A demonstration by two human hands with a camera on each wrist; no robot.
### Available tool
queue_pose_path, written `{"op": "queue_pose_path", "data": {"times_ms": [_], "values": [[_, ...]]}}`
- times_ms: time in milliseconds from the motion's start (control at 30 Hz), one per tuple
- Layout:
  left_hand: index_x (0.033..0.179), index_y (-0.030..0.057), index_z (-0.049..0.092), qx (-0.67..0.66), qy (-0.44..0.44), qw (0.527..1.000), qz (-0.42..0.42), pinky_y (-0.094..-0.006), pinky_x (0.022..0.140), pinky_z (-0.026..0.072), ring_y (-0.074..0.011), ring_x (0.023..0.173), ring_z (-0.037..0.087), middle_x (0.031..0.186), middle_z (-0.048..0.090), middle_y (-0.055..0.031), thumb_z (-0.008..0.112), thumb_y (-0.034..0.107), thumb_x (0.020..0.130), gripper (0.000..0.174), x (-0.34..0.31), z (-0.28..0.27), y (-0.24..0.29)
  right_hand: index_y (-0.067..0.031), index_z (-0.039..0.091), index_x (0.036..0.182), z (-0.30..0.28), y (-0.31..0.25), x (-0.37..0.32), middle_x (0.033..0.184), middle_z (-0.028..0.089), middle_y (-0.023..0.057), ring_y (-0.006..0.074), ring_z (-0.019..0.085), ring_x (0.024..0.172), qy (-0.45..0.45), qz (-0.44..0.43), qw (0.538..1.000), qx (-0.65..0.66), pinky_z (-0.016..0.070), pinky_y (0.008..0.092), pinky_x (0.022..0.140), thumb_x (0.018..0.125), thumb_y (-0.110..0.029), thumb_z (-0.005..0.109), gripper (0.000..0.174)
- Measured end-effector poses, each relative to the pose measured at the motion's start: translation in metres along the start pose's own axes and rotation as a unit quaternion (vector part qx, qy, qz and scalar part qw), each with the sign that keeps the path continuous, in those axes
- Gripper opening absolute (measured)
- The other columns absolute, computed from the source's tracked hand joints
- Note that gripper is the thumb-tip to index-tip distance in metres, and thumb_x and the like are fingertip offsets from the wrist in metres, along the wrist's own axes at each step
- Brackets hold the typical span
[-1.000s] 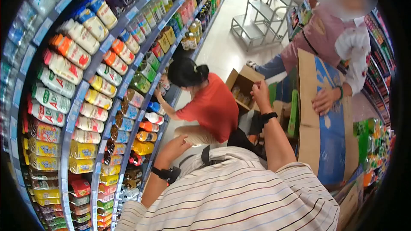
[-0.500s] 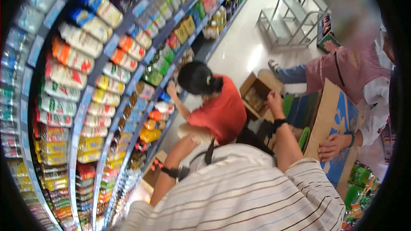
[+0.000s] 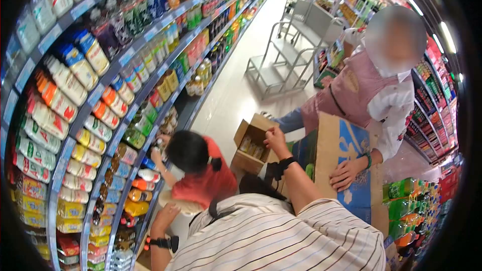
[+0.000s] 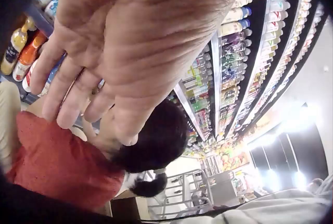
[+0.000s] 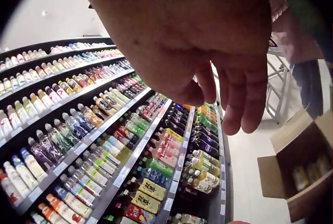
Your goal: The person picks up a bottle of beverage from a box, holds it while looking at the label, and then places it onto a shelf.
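My left hand (image 3: 166, 217) hangs in the air beside the crouching person in a red top (image 3: 208, 175). In the left wrist view that hand (image 4: 140, 41) shows its palm, with relaxed fingers and nothing held. My right hand (image 3: 275, 139) is raised above an open cardboard box (image 3: 243, 159) with bottles inside. The right wrist view shows the hand (image 5: 208, 41) with loosely bent, empty fingers, and the open box (image 5: 270, 174) lies below to the right. The crouching person reaches an arm to the lower shelf of bottles.
Shelves of bottled drinks (image 3: 85, 158) line the left. A person in a pink apron (image 3: 346, 90) stands at the right, a hand on a large blue-and-brown carton (image 3: 329, 155). A grey step ladder (image 3: 291, 52) stands in the aisle. Green bottles (image 3: 399, 206) stack at the lower right.
The head view has swung, so the ladder, box and people lie further left and more aisle shows. The crouching person's head is lower. My hands stay empty.
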State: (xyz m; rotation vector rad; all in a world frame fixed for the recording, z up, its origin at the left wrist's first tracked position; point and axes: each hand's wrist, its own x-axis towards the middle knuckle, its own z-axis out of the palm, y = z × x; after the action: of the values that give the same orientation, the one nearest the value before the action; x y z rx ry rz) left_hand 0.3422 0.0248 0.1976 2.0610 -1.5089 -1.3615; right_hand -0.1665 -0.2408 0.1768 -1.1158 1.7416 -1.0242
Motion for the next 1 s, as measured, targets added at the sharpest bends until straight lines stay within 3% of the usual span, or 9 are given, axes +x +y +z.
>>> {"op": "queue_pose_path", "data": {"times_ms": [233,267,367,500,633,700,733,833,1000], "values": [[0.132,0.0021,0.063,-0.03,0.0,0.999,-0.042,-0.0373,0.093,0.052,-0.026,0.108,0.067,0.116,0.071,-0.0186,0.07,0.043,0.094,0.056,0.025,0.008,0.079,-0.0034,0.065,0.103,0.0,0.043,0.115,0.075,0.068,0.0121,0.0214,0.065,0.054,0.097,-0.04,0.994,-0.037,0.0529,0.0381,0.051,0.091,-0.016,0.063,0.017],[0.132,0.0018,0.062,-0.045,-0.002,0.998,-0.046,-0.0374,0.094,0.0521,-0.0273,0.109,0.068,0.117,0.071,-0.0199,0.07,0.043,0.094,0.056,0.027,0.007,0.103,-0.0039,0.064,0.098,-0.008,0.032,0.122,0.073,0.067,0.0126,0.0214,0.066,0.054,0.082,0.044,0.996,0.005,0.053,0.0388,0.05,0.091,-0.015,0.062,0.013],[0.131,0.0011,0.064,-0.086,-0.017,0.993,-0.073,-0.0321,0.09,0.0521,-0.0204,0.105,0.067,0.114,0.072,-0.0154,0.069,0.036,0.097,0.049,0.022,-0.003,0.165,-0.0024,0.062,0.096,-0.003,0.064,0.165,0.072,0.067,0.0118,0.0221,0.068,0.055,0.076,0.028,0.995,0.055,0.0532,0.0393,0.05,0.092,-0.012,0.06,0.011],[0.126,0.0018,0.065,-0.172,-0.017,0.976,-0.136,-0.0296,0.093,0.049,-0.0152,0.104,0.063,0.109,0.07,-0.0078,0.066,0.033,0.099,0.042,0.018,-0.004,0.219,-0.0024,0.06,0.095,-0.005,0.066,0.199,0.074,0.066,0.0113,0.0218,0.067,0.054,0.031,0.122,0.989,0.074,0.0528,0.0362,0.048,0.092,-0.011,0.057,0.01],[0.125,0.0021,0.064,-0.161,-0.092,0.964,-0.191,-0.0297,0.094,0.0471,-0.0124,0.105,0.059,0.106,0.066,-0.0025,0.063,0.032,0.101,0.038,0.043,0.023,0.153,-0.0037,0.058,0.097,-0.024,0.081,0.24,0.077,0.065,0.012,0.0236,0.067,0.054,0.034,0.175,0.98,0.085,0.0542,0.0384,0.047,0.094,-0.017,0.057,0.014],[0.127,0.0011,0.063,-0.085,-0.063,0.982,-0.16,-0.0313,0.094,0.0473,-0.012,0.103,0.059,0.107,0.065,-0.0031,0.06,0.031,0.103,0.039,0.035,0.028,0.179,-0.0041,0.057,0.1,-0.037,0.11,0.259,0.077,0.063,0.0106,0.025,0.069,0.057,0.036,0.189,0.973,0.131,0.0561,0.0401,0.046,0.097,-0.022,0.057,0.018],[0.127,0.0011,0.062,-0.087,-0.065,0.98,-0.167,-0.0314,0.093,0.0474,-0.0122,0.103,0.059,0.107,0.065,-0.0032,0.06,0.031,0.103,0.039,0.04,0.033,0.183,-0.0059,0.053,0.101,-0.045,0.145,0.277,0.073,0.061,0.0104,0.0251,0.068,0.057,0.013,0.178,0.983,0.044,0.0566,0.041,0.046,0.098,-0.026,0.055,0.02],[0.128,0.001,0.062,-0.105,-0.076,0.974,-0.184,-0.0317,0.093,0.0478,-0.0126,0.103,0.06,0.107,0.065,-0.0036,0.06,0.031,0.103,0.04,0.048,0.043,0.194,-0.0077,0.05,0.098,-0.069,0.12,0.254,0.07,0.053,0.0058,0.0197,0.059,0.054,0.042,0.17,0.974,0.145,0.0476,0.0339,0.045,0.099,-0.026,0.053,0.019],[0.129,0.0009,0.062,-0.128,-0.08,0.973,-0.174,-0.0322,0.092,0.0485,-0.0133,0.103,0.06,0.108,0.066,-0.0043,0.06,0.032,0.102,0.041,0.064,0.045,0.188,-0.0066,0.051,0.099,-0.068,0.083,0.243,0.081,0.056,0.0062,0.0205,0.061,0.057,-0.003,0.212,0.973,0.093,0.0501,0.0348,0.047,0.098,-0.02,0.055,0.014]]}}
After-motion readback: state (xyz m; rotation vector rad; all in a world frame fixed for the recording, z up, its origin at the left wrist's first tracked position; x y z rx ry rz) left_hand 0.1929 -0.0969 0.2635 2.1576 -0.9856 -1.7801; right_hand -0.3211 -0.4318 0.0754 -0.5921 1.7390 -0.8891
